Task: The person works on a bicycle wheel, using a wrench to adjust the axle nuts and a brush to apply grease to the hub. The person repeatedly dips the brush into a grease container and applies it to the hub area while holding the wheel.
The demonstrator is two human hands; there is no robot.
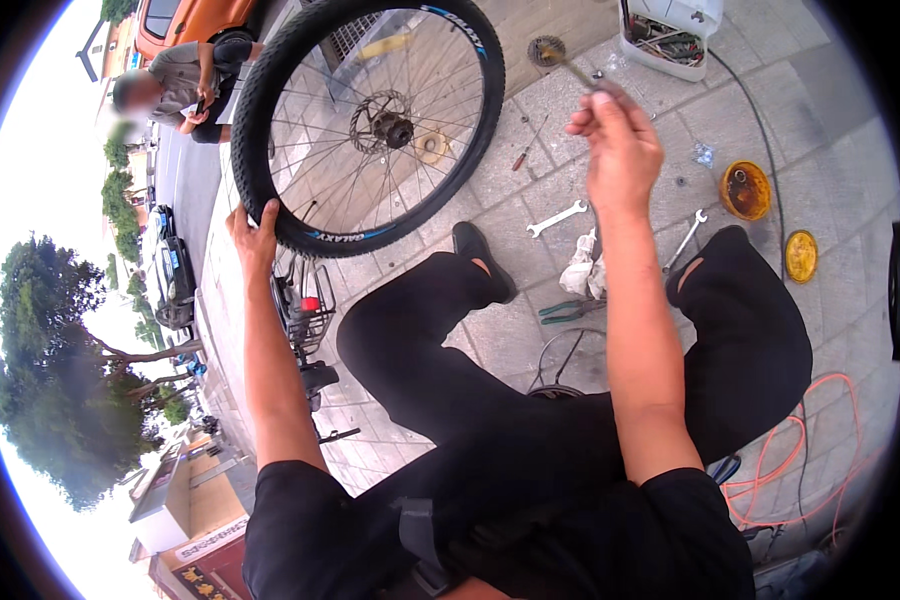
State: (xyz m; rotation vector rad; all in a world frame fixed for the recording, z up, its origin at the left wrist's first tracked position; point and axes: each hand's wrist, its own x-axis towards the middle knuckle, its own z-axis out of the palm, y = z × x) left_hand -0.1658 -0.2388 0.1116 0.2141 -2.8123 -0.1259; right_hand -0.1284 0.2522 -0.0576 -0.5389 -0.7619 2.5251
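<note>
My left hand (253, 235) grips the black tyre of a spoked bicycle wheel (370, 125), held upright off the paved ground, with its hub and brake disc (385, 122) at the centre. My right hand (618, 140) is raised to the right of the wheel, fingers closed on a thin tool (570, 68) whose far end carries a small toothed sprocket (546, 50). My legs in black trousers spread below, both feet on the paving.
On the paving lie two wrenches (557, 217) (687, 238), a screwdriver (526, 152), pliers (568, 311), a white rag (582, 270), an orange tin (745, 190) and its lid (800, 256). A white toolbox (667, 35) stands at the back. An orange hose (795, 460) coils right. A seated person (180, 85) is far left.
</note>
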